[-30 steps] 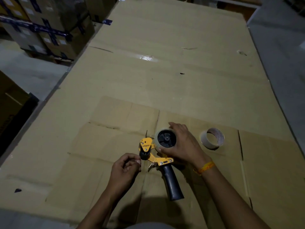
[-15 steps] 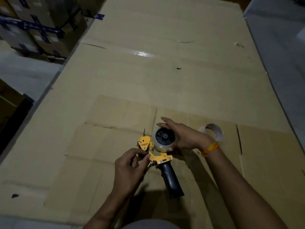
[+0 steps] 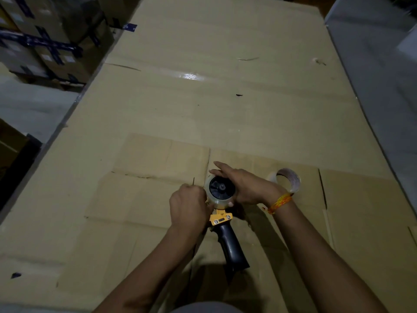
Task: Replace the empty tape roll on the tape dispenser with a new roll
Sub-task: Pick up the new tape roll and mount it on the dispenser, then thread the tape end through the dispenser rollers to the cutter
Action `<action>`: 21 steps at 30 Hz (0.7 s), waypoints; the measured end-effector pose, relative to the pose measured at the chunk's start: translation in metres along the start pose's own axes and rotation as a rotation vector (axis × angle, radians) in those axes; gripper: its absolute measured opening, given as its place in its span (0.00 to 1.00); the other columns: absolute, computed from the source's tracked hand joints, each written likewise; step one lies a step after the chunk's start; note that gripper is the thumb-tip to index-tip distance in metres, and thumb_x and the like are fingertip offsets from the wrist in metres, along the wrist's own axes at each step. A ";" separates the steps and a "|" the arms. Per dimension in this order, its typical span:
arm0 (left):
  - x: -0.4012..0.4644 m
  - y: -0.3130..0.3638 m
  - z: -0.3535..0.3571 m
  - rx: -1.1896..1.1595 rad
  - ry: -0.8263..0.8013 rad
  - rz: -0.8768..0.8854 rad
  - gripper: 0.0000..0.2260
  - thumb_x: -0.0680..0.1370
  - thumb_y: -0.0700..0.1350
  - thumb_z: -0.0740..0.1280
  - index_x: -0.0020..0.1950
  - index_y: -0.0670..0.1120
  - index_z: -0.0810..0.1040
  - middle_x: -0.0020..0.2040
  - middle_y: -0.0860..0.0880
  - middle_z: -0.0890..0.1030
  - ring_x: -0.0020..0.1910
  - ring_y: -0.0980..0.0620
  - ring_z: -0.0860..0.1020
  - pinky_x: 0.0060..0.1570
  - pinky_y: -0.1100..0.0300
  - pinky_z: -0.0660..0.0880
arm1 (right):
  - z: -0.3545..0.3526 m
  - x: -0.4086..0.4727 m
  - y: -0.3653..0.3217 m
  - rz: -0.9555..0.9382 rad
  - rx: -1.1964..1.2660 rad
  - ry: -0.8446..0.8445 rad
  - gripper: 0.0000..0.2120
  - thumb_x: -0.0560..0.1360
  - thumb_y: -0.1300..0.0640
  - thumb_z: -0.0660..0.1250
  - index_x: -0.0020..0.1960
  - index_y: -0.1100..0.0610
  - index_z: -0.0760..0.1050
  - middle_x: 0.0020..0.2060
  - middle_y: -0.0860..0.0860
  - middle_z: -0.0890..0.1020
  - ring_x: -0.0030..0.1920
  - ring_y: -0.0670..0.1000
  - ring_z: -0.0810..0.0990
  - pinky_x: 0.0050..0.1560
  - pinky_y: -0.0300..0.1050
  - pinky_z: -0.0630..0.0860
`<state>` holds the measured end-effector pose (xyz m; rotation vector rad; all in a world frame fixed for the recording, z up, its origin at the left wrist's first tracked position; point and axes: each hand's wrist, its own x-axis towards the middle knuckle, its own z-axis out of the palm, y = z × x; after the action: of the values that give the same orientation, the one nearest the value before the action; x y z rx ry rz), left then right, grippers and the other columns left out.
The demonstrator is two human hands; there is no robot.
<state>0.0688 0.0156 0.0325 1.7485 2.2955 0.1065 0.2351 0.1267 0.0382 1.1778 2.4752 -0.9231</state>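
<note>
Both forearms reach in from the near edge over the cardboard sheet (image 3: 225, 109) that covers the work surface.

Right hand (image 3: 247, 187): palm down, fingers together and extended, curled over the far and right side of the new tape roll (image 3: 220, 190); thumb tip at the roll's near rim. An orange band (image 3: 279, 202) sits on that wrist.

Left hand (image 3: 188, 205): knuckles up, fingers bunched against the roll's left edge. Fingertips hidden; cannot tell whether they pinch anything.

Tape dispenser (image 3: 222, 222): lying flat on the cardboard, dark handle (image 3: 232, 247) pointing toward the person, yellow frame showing just below the roll. The new roll sits on the black hub.

Empty roll (image 3: 291, 180): a bare core standing on edge on the cardboard, just beyond the right wrist.

Stacked boxes (image 3: 45, 41) with dark tape crosses at far left; contents not visible.
</note>
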 end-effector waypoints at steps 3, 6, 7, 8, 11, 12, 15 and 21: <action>0.001 0.000 0.003 0.041 -0.003 0.033 0.12 0.79 0.56 0.69 0.52 0.50 0.87 0.50 0.47 0.84 0.48 0.47 0.83 0.47 0.56 0.76 | 0.000 -0.002 -0.004 0.027 0.002 0.002 0.63 0.67 0.62 0.84 0.86 0.54 0.44 0.82 0.49 0.65 0.80 0.56 0.66 0.77 0.51 0.67; -0.001 -0.007 0.005 0.027 0.026 0.102 0.11 0.80 0.53 0.68 0.51 0.50 0.88 0.48 0.46 0.84 0.48 0.47 0.82 0.46 0.55 0.75 | 0.002 -0.017 -0.018 0.094 0.068 0.038 0.61 0.71 0.59 0.82 0.86 0.55 0.40 0.85 0.53 0.55 0.84 0.56 0.55 0.82 0.52 0.59; -0.002 -0.009 0.006 0.020 0.049 0.130 0.11 0.79 0.53 0.69 0.50 0.49 0.89 0.47 0.46 0.84 0.47 0.46 0.82 0.45 0.55 0.76 | 0.004 -0.027 -0.025 0.142 0.090 0.063 0.61 0.72 0.55 0.81 0.86 0.55 0.38 0.86 0.54 0.50 0.85 0.57 0.50 0.83 0.53 0.56; -0.004 -0.011 0.006 0.018 0.072 0.159 0.11 0.78 0.53 0.70 0.48 0.49 0.90 0.44 0.46 0.84 0.46 0.46 0.82 0.44 0.55 0.76 | 0.007 -0.038 -0.033 0.196 0.116 0.085 0.62 0.73 0.51 0.81 0.86 0.55 0.36 0.85 0.54 0.46 0.85 0.58 0.46 0.83 0.55 0.54; -0.010 -0.011 0.003 0.052 0.045 0.218 0.07 0.72 0.50 0.78 0.37 0.48 0.89 0.35 0.46 0.83 0.37 0.45 0.81 0.34 0.54 0.78 | 0.031 -0.073 -0.057 0.382 0.232 0.080 0.66 0.68 0.41 0.82 0.85 0.58 0.37 0.80 0.56 0.52 0.81 0.60 0.51 0.78 0.56 0.61; -0.011 -0.011 0.003 0.050 0.057 0.230 0.07 0.67 0.48 0.81 0.32 0.47 0.88 0.31 0.46 0.81 0.34 0.45 0.80 0.30 0.55 0.77 | 0.044 -0.079 -0.063 0.447 0.270 0.052 0.64 0.67 0.40 0.82 0.83 0.60 0.42 0.76 0.57 0.57 0.78 0.60 0.56 0.75 0.54 0.65; -0.011 -0.014 0.012 0.005 0.115 0.275 0.09 0.65 0.44 0.83 0.28 0.47 0.84 0.28 0.47 0.79 0.33 0.45 0.78 0.29 0.56 0.74 | 0.087 -0.084 -0.073 0.562 0.438 0.048 0.34 0.75 0.42 0.77 0.68 0.56 0.62 0.63 0.55 0.71 0.63 0.56 0.75 0.57 0.47 0.75; -0.024 -0.025 0.016 -0.058 0.131 0.294 0.08 0.71 0.45 0.79 0.32 0.48 0.85 0.30 0.48 0.80 0.36 0.47 0.77 0.33 0.54 0.73 | 0.115 -0.076 -0.082 0.597 0.253 0.152 0.21 0.84 0.39 0.62 0.66 0.54 0.67 0.61 0.55 0.81 0.60 0.57 0.82 0.47 0.46 0.68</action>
<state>0.0552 -0.0156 0.0150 2.0930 2.0794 0.3473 0.2163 -0.0320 0.0211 1.9837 1.9377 -1.0021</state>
